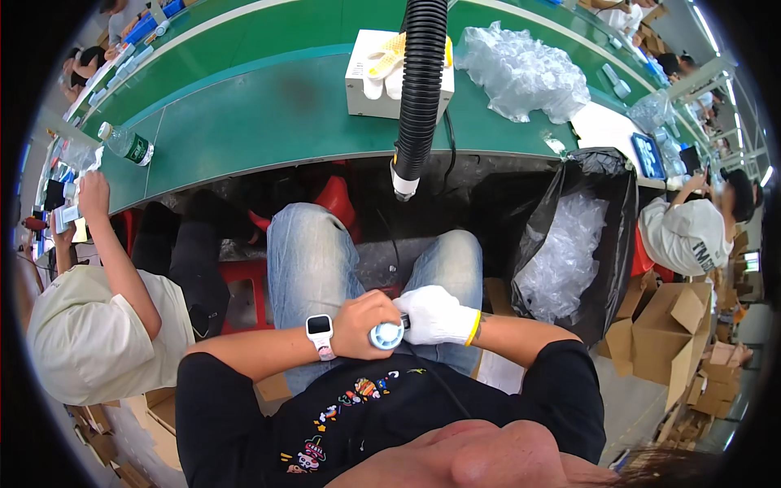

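Close to my body, above my lap, my left hand is wrapped round a light-blue device. Its round end has spoke-like ribs and faces up; my fingers hide the rest of its body. My right hand, in a white knit glove with a yellow cuff, is closed right beside it. A small black part shows between the gloved fingers and the device; its kind is unclear. A thin dark cable runs down from there across my black shirt.
A black ribbed hose hangs ahead, before a pale box with gloves on it. Clear plastic bags lie on the green bench, left of which stands a bottle. A bag-lined bin is at right; co-workers sit either side.
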`<state>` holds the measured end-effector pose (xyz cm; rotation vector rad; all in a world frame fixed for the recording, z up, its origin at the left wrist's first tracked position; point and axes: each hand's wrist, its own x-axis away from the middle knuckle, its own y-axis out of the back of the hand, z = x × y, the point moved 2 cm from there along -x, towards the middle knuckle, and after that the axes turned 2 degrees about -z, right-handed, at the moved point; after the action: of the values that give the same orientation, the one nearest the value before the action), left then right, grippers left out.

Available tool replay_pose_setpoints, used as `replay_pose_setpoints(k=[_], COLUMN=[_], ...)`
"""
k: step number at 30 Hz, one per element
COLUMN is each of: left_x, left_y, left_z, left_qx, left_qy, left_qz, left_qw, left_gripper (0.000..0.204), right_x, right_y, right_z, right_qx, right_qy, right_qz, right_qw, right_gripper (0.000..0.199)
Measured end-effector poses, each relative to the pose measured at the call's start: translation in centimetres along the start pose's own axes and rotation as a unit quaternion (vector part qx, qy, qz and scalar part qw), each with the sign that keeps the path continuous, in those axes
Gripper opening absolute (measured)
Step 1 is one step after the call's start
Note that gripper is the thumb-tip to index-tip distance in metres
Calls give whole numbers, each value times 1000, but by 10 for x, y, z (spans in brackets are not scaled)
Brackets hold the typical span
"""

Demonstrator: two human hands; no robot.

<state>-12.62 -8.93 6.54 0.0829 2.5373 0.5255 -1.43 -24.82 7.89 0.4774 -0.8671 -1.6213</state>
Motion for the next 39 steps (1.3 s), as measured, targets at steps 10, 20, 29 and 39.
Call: replay_pose_setpoints(k=[10, 20, 29, 39], left_x=[-18, -248, -277, -100], left_y=[110, 312, 298, 23], left_z=[18, 228, 267, 92], left_qx=[88, -507, -595, 548], left_qy=[243, 39, 128, 334], left_qz=[-156, -271, -290, -278], left_qw=[954, 818, 738, 715], left_gripper=[65, 51, 66, 49], right_x=[-14, -64, -32, -67], right_y=[112, 282, 276, 92], right_z=[-56, -137, -138, -40], right_qx=[-111, 411, 166, -419], right_qy=[3, -144, -172, 41], right_qz=[-310, -558, -560, -450], right_qw=[944, 706, 793, 787], right_gripper=[49, 28, 19, 34])
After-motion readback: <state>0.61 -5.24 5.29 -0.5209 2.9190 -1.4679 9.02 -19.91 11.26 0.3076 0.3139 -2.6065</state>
